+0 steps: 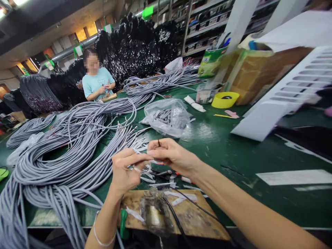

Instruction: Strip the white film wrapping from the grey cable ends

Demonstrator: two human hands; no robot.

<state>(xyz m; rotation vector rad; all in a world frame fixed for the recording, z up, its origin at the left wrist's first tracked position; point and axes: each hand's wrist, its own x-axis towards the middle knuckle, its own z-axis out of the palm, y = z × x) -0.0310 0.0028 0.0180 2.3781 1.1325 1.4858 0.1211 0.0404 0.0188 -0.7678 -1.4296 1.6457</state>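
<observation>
My left hand (128, 167) and my right hand (171, 155) meet above the near edge of the green table, fingertips pinched together. Between them a short stretch of thin coloured wires (157, 162) shows orange and blue, at the end of a cable. A small dark tip pokes up from the fingers of my right hand; what it belongs to is hidden. Just beyond my left hand lie the pale stripped ends (131, 136) of a bundle of grey cables (77, 166). Below the hands are a pair of dark-handled pliers or cutters (167, 173) and white strips.
A wooden board (197, 218) at the near edge carries a grimy metal-topped device (155, 214) with black cords. Beyond are a plastic bag of small grey parts (168, 117), a yellow tape roll (225, 100) and a white slotted panel (282, 93). A co-worker (98, 83) sits across.
</observation>
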